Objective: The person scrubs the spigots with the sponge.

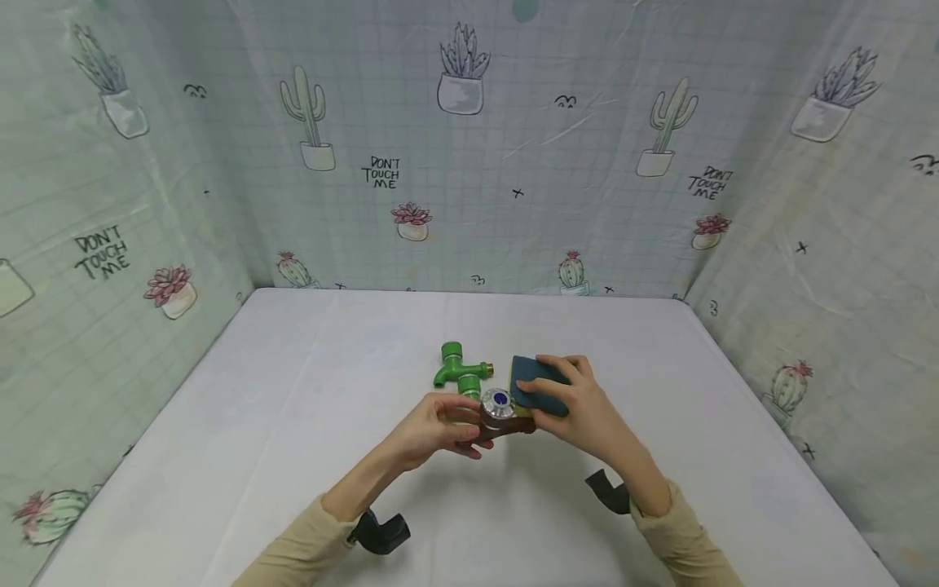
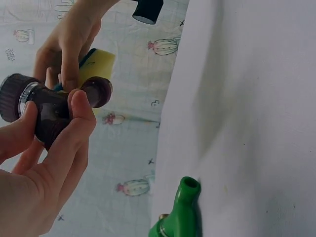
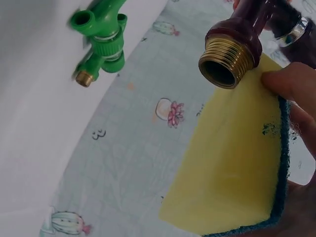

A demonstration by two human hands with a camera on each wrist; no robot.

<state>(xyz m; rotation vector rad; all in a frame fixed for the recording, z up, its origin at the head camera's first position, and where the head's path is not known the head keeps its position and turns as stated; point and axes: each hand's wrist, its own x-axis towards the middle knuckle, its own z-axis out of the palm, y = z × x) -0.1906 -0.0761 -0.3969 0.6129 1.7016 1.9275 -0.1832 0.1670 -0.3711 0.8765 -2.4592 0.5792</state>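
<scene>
My left hand [image 1: 433, 432] grips a dark reddish-brown tap [image 1: 506, 425] above the table. Its round knob, clear-edged with a blue centre, faces up in the head view. In my right hand [image 1: 579, 403] is a sponge [image 1: 539, 385], pinched between thumb and fingers, yellow foam on one side and a dark blue-green scouring layer on the other. The right wrist view shows the yellow foam [image 3: 232, 153] right at the tap's brass threaded end [image 3: 224, 61]. Just beyond the left hand, a green tap [image 1: 460, 372] with a brass-coloured end lies on the table.
The white table [image 1: 352, 350] meets a cactus-print cloth [image 1: 469, 163] that rises at the back and both sides. Black curved pieces [image 1: 381, 534] stick out at both wrists, low over the table.
</scene>
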